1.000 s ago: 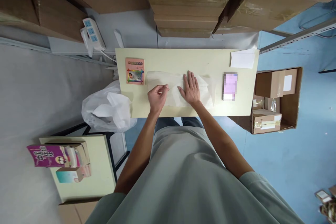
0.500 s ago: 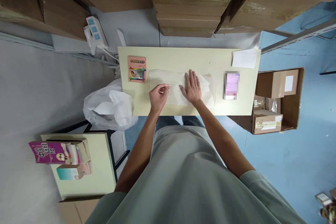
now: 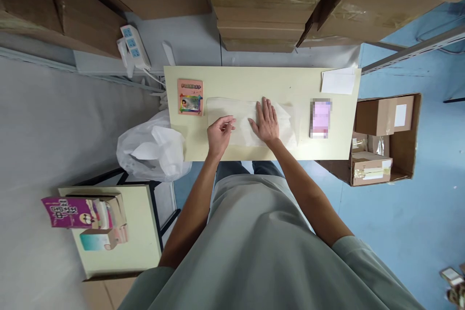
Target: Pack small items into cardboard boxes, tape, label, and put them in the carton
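Found a thin, pale sheet (image 3: 241, 131) lying flat across the middle of the tabletop (image 3: 254, 82). Observed the right hand (image 3: 268, 125) laid palm-down on it, with grip released and fingers extended. Noted the left hand (image 3: 219, 136) over the sheet's left part, with fingers curled toward the thumb; unable to tell whether grasping anything. Recorded a pink booklet (image 3: 191, 97) just left of the sheet, a pixelated purple item (image 3: 320, 118) to the right.

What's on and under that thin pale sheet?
The right hand lies spread on the sheet; the left hand, curled, is over its left part. Beneath is the table; anything else there is covered.
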`<state>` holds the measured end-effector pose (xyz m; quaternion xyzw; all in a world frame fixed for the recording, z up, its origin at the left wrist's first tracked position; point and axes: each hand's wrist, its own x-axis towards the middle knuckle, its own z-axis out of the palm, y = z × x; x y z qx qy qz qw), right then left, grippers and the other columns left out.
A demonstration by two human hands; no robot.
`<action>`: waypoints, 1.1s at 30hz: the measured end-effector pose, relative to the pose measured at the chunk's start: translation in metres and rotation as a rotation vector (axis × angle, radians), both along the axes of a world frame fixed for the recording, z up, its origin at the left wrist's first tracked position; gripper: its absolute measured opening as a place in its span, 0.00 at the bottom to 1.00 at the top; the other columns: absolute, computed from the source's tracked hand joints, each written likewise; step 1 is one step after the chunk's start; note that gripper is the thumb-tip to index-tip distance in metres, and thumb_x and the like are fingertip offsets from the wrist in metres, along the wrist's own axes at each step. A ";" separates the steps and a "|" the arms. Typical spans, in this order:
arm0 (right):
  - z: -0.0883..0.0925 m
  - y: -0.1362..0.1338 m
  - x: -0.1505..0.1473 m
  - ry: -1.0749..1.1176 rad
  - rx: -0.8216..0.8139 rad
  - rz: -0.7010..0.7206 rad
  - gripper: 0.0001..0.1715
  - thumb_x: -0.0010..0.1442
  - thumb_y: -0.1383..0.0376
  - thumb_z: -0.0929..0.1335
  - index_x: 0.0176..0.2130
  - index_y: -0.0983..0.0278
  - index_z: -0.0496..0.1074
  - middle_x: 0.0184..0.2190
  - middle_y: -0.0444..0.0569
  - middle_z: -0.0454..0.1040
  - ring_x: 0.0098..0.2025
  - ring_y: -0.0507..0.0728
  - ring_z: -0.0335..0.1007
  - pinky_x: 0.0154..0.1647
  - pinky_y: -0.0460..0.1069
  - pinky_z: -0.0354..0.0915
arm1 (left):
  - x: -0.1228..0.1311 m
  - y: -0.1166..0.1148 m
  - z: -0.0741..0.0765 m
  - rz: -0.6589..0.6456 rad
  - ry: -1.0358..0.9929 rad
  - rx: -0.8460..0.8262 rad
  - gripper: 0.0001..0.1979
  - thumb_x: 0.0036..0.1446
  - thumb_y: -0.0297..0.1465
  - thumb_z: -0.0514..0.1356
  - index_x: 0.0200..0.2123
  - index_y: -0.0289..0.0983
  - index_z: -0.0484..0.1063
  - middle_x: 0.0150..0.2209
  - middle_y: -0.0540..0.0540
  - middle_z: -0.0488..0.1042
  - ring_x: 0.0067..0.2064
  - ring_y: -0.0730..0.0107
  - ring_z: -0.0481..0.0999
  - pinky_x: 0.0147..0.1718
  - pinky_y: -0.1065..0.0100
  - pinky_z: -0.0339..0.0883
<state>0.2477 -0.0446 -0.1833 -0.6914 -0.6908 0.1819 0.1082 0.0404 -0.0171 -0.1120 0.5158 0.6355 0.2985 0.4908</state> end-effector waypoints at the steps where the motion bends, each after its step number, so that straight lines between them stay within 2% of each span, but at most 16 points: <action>1: 0.000 0.000 0.000 -0.004 0.000 0.001 0.49 0.79 0.42 0.51 0.81 0.71 0.45 0.83 0.60 0.38 0.85 0.66 0.29 0.83 0.69 0.40 | 0.000 0.000 -0.001 -0.007 0.005 0.025 0.20 0.67 0.45 0.64 0.54 0.38 0.80 0.48 0.39 0.87 0.44 0.61 0.87 0.45 0.62 0.82; 3: 0.001 0.001 0.000 -0.012 -0.005 0.006 0.49 0.79 0.42 0.51 0.81 0.71 0.44 0.83 0.60 0.37 0.85 0.66 0.29 0.83 0.68 0.40 | 0.001 0.000 -0.002 -0.024 0.060 0.103 0.21 0.68 0.44 0.64 0.58 0.38 0.79 0.53 0.38 0.85 0.53 0.57 0.86 0.54 0.57 0.81; 5: 0.003 0.002 -0.001 -0.018 -0.014 0.012 0.49 0.79 0.42 0.51 0.81 0.71 0.43 0.83 0.60 0.37 0.85 0.66 0.28 0.83 0.69 0.39 | 0.005 0.000 -0.003 -0.067 0.160 0.171 0.20 0.72 0.44 0.60 0.58 0.39 0.79 0.55 0.38 0.85 0.58 0.55 0.84 0.61 0.53 0.77; 8: 0.008 0.002 -0.001 -0.026 -0.032 0.020 0.49 0.79 0.42 0.51 0.82 0.70 0.39 0.83 0.58 0.35 0.85 0.67 0.27 0.83 0.69 0.38 | 0.017 0.000 -0.007 -0.236 0.289 0.238 0.24 0.77 0.40 0.49 0.65 0.39 0.76 0.58 0.37 0.83 0.66 0.54 0.78 0.69 0.49 0.68; 10: 0.011 -0.002 -0.002 -0.030 -0.040 0.018 0.48 0.80 0.43 0.50 0.82 0.69 0.38 0.83 0.57 0.35 0.85 0.67 0.27 0.83 0.69 0.38 | 0.027 -0.002 -0.014 -0.391 0.357 0.274 0.28 0.78 0.37 0.45 0.74 0.37 0.66 0.70 0.37 0.73 0.76 0.54 0.64 0.75 0.46 0.57; 12: 0.012 -0.011 -0.001 -0.026 -0.044 0.018 0.46 0.80 0.45 0.50 0.82 0.68 0.38 0.83 0.56 0.37 0.85 0.66 0.29 0.83 0.69 0.39 | 0.034 -0.005 -0.023 -0.513 0.427 0.286 0.31 0.77 0.39 0.46 0.78 0.37 0.58 0.79 0.38 0.56 0.82 0.52 0.47 0.79 0.42 0.44; 14: 0.013 -0.022 0.002 -0.019 -0.050 0.024 0.45 0.80 0.45 0.51 0.82 0.66 0.39 0.83 0.55 0.38 0.85 0.66 0.30 0.83 0.68 0.40 | 0.035 -0.007 -0.034 -0.600 0.480 0.278 0.34 0.77 0.43 0.48 0.79 0.36 0.55 0.81 0.38 0.46 0.83 0.49 0.39 0.79 0.39 0.35; 16: 0.015 -0.034 0.012 -0.028 -0.061 0.021 0.46 0.80 0.43 0.52 0.82 0.64 0.41 0.83 0.54 0.38 0.84 0.66 0.31 0.83 0.69 0.41 | 0.026 -0.006 -0.044 -0.649 0.516 0.271 0.37 0.75 0.48 0.50 0.79 0.36 0.55 0.82 0.38 0.44 0.83 0.46 0.36 0.79 0.37 0.31; 19: 0.017 -0.048 0.037 -0.076 -0.084 -0.006 0.48 0.78 0.40 0.54 0.82 0.62 0.45 0.83 0.53 0.38 0.84 0.68 0.32 0.82 0.70 0.43 | 0.000 0.001 -0.053 -0.662 0.550 0.261 0.44 0.72 0.56 0.52 0.80 0.35 0.54 0.82 0.36 0.42 0.83 0.43 0.34 0.78 0.36 0.27; 22: 0.020 -0.056 0.065 -0.113 -0.104 -0.020 0.49 0.77 0.38 0.55 0.82 0.63 0.45 0.83 0.55 0.36 0.84 0.69 0.32 0.81 0.71 0.45 | -0.027 0.011 -0.055 -0.645 0.568 0.246 0.50 0.70 0.60 0.52 0.80 0.31 0.50 0.82 0.32 0.40 0.83 0.43 0.35 0.79 0.38 0.27; 26: 0.024 -0.056 0.083 -0.100 -0.102 -0.012 0.51 0.77 0.38 0.54 0.82 0.65 0.41 0.83 0.57 0.35 0.84 0.69 0.32 0.81 0.71 0.44 | -0.039 0.014 -0.051 -0.584 0.572 0.225 0.57 0.67 0.64 0.53 0.80 0.26 0.44 0.81 0.28 0.37 0.83 0.42 0.34 0.79 0.40 0.27; 28: 0.028 -0.050 0.073 -0.079 -0.093 -0.029 0.53 0.77 0.38 0.54 0.82 0.67 0.38 0.83 0.58 0.35 0.84 0.71 0.31 0.81 0.72 0.43 | -0.030 0.009 -0.050 -0.550 0.553 0.234 0.59 0.66 0.64 0.54 0.80 0.26 0.44 0.81 0.28 0.38 0.83 0.41 0.33 0.79 0.39 0.26; 30: 0.032 -0.040 0.050 -0.051 -0.090 -0.024 0.53 0.77 0.38 0.53 0.82 0.68 0.36 0.83 0.58 0.35 0.84 0.71 0.29 0.82 0.73 0.41 | -0.014 0.003 -0.049 -0.549 0.512 0.255 0.56 0.66 0.63 0.56 0.80 0.28 0.47 0.81 0.30 0.40 0.82 0.41 0.32 0.79 0.39 0.25; 33: 0.033 -0.024 0.008 0.003 -0.119 0.087 0.51 0.78 0.39 0.53 0.83 0.65 0.38 0.83 0.53 0.37 0.84 0.68 0.29 0.83 0.69 0.39 | 0.009 -0.005 -0.052 -0.571 0.450 0.260 0.50 0.68 0.59 0.55 0.80 0.33 0.52 0.81 0.33 0.45 0.83 0.42 0.35 0.79 0.38 0.25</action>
